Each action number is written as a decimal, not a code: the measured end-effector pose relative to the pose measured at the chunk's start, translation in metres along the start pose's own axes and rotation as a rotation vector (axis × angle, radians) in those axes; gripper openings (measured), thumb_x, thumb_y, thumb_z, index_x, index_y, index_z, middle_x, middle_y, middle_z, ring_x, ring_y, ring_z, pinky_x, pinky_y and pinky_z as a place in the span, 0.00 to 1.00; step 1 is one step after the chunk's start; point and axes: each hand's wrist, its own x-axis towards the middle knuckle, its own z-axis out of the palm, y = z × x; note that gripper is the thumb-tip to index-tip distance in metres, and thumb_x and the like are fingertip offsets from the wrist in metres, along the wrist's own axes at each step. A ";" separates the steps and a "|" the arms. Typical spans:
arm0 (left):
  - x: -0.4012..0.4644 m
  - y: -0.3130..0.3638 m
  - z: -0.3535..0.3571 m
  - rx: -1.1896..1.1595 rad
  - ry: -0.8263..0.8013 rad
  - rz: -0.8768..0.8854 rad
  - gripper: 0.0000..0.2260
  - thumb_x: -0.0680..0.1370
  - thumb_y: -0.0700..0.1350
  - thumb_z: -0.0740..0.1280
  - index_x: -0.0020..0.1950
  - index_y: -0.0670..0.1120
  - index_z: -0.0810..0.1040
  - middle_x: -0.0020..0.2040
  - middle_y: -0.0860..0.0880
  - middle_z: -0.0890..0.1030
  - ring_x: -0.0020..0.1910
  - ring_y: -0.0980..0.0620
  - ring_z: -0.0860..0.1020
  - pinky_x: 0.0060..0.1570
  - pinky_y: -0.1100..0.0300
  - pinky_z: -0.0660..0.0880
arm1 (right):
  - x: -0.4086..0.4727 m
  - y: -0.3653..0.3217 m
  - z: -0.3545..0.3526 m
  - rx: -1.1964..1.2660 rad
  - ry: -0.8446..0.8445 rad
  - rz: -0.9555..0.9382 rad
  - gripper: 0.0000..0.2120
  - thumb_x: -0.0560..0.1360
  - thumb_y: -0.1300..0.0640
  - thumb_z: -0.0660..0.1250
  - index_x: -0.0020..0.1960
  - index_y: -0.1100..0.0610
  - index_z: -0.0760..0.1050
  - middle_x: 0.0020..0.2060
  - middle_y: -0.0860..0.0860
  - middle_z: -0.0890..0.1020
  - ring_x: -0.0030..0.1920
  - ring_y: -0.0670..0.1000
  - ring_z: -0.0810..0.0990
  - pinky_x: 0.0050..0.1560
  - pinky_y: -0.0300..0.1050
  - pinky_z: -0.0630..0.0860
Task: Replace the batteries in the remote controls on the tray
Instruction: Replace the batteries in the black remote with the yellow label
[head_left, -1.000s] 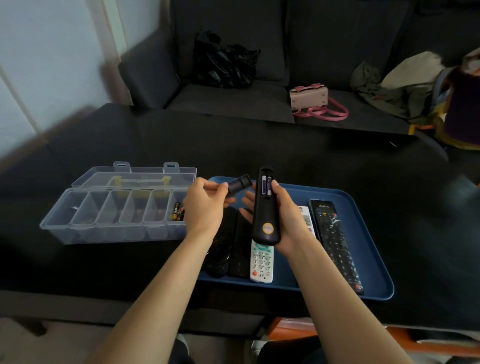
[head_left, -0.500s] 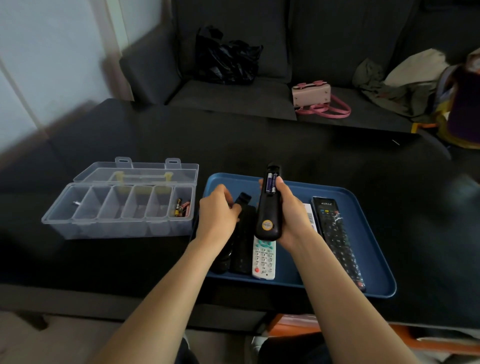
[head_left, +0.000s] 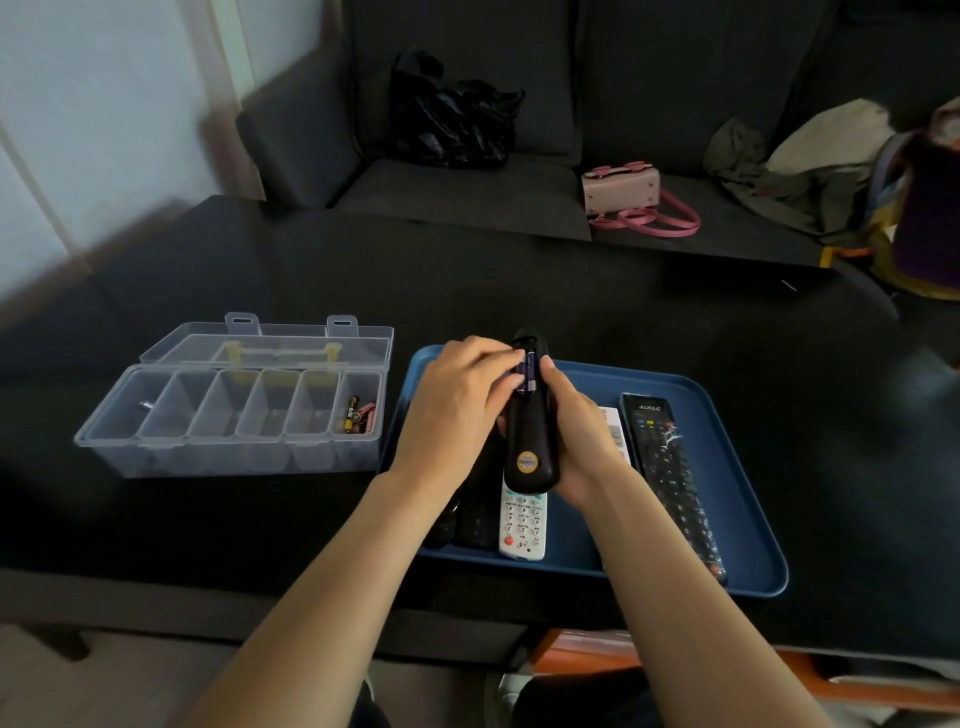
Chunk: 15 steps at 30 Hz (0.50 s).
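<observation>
Starting at the left, the clear compartment box (head_left: 228, 415) sits open on the dark table (head_left: 571, 291), and I can see spare batteries (head_left: 355, 413) in its rightmost cell, just beside the blue tray (head_left: 748, 519). Moving in, my left hand (head_left: 457, 400) is over the tray's left end, fingers reaching rightward onto the open battery bay of the black remote (head_left: 530, 431); the fingertips (head_left: 511, 358) lie right on the purple cells (head_left: 529, 371), bent at them, though whether they pinch a cell or only press I cannot tell from here. The remote stands back side up, long axis running away from me, battery end at the far tip, sticker end (head_left: 527, 461) nearest me. My right hand (head_left: 582, 431) is wrapped around its right flank and underside, thumb up by the bay, clamped on the body. So the cells lie to the right of the left fingers and run along that same axis; I reckon the left hand is the one to pry, lifting a cell up and out toward the box. Beneath, a white remote (head_left: 522, 525) and dark ones lie on the tray, and further right a long black remote (head_left: 670, 467) lies lengthwise, well clear of both hands.
</observation>
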 end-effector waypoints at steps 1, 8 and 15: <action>0.000 0.000 0.001 0.004 -0.018 0.026 0.13 0.75 0.42 0.67 0.59 0.42 0.79 0.54 0.47 0.79 0.53 0.48 0.76 0.52 0.54 0.74 | -0.001 0.000 0.000 -0.007 0.002 0.007 0.14 0.79 0.50 0.62 0.53 0.60 0.77 0.42 0.57 0.82 0.40 0.52 0.81 0.44 0.45 0.79; 0.000 -0.006 0.002 0.046 -0.127 0.073 0.14 0.74 0.43 0.65 0.56 0.40 0.80 0.54 0.42 0.81 0.52 0.43 0.79 0.49 0.45 0.77 | -0.003 0.001 0.005 -0.088 -0.011 -0.031 0.14 0.80 0.51 0.60 0.51 0.61 0.78 0.40 0.56 0.80 0.38 0.51 0.79 0.42 0.45 0.78; 0.002 -0.003 0.001 0.102 -0.223 0.150 0.18 0.75 0.45 0.57 0.53 0.37 0.81 0.48 0.40 0.83 0.43 0.41 0.82 0.41 0.47 0.80 | -0.006 0.000 0.009 -0.062 -0.060 -0.024 0.16 0.82 0.51 0.56 0.49 0.62 0.76 0.35 0.56 0.80 0.33 0.50 0.81 0.34 0.45 0.79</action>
